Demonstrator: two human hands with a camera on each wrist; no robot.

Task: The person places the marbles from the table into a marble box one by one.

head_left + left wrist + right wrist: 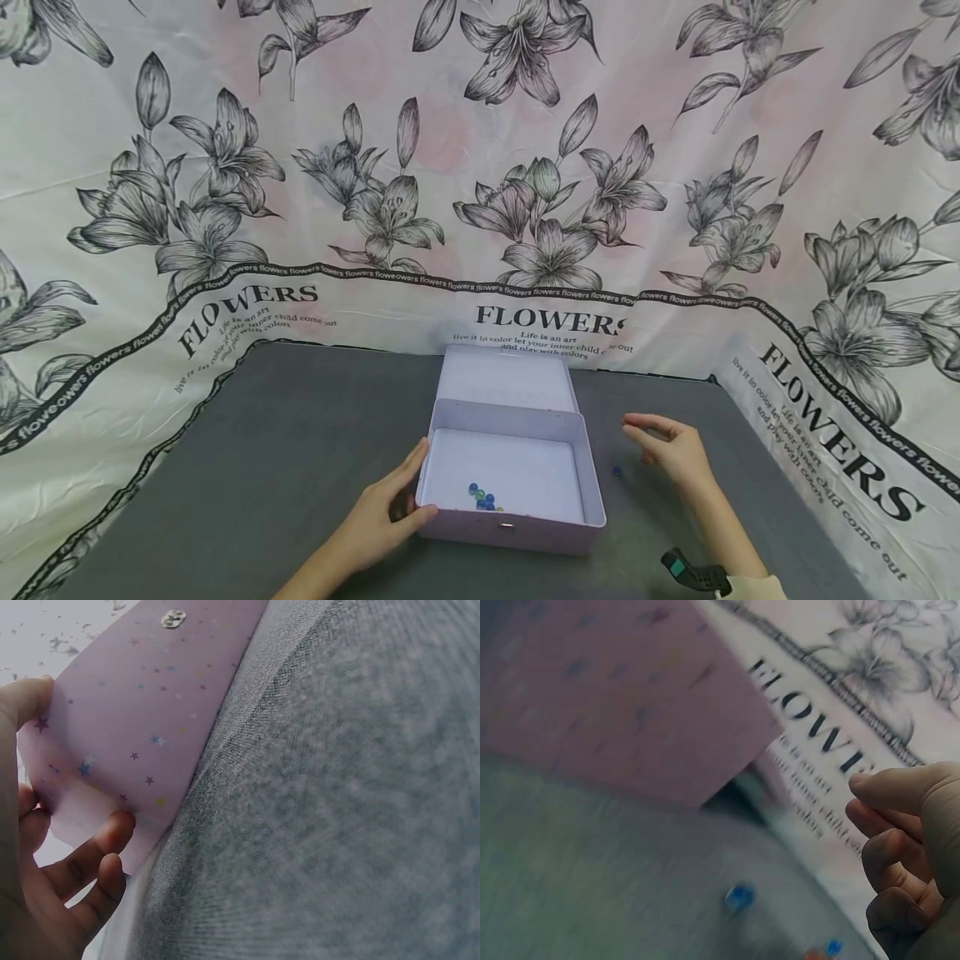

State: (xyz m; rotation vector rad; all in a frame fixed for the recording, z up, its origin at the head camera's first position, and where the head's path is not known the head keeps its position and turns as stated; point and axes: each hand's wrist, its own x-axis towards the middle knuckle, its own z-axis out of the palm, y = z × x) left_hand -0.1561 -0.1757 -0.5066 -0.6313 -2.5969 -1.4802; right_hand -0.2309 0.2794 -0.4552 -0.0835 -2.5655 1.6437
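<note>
A lilac box with a star print and a small metal clasp stands with its lid swung back. Several blue and green glass marbles lie inside, near the front left. My left hand holds the box's front left corner, thumb at the front rim and index finger along the left side. To the right of the box, my right hand hovers with bent fingers, thumb and index tips close together; no thing shows between them. A blue marble lies on the table just below it.
The box stands on a dark grey tabletop. White flower-printed cloth rises behind and at both sides. A black band sits on the right wrist. In the right wrist view, another small blue thing lies at the bottom edge.
</note>
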